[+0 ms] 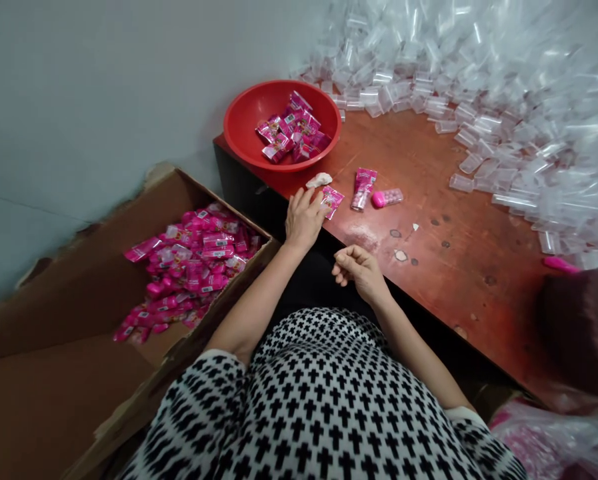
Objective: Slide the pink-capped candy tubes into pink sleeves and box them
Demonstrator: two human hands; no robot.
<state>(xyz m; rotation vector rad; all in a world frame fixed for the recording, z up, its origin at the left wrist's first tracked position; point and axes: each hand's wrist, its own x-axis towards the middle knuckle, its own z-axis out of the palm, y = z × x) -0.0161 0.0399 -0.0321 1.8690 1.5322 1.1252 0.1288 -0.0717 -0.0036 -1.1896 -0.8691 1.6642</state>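
Note:
My left hand (305,219) reaches over the table's near edge, fingers spread, its fingertips at a small pink printed wrapper (333,202) lying flat. A crumpled white piece (319,180) lies just beyond those fingers. My right hand (357,268) hangs over the table edge with its fingers curled and the thumb pressed to them; whatever it may hold is too small to make out. Farther in on the table, a clear tube partly covered by a pink wrapper (364,189) lies beside a pink-capped tube of small pink balls (387,197).
A red bowl (239,127) with pink packets stands at the table's back left corner. Clear empty tubes (483,127) are heaped behind and to the right. On the left, a cardboard box (79,287) holds many pink packets (193,260). A dark round container (579,327) is at right.

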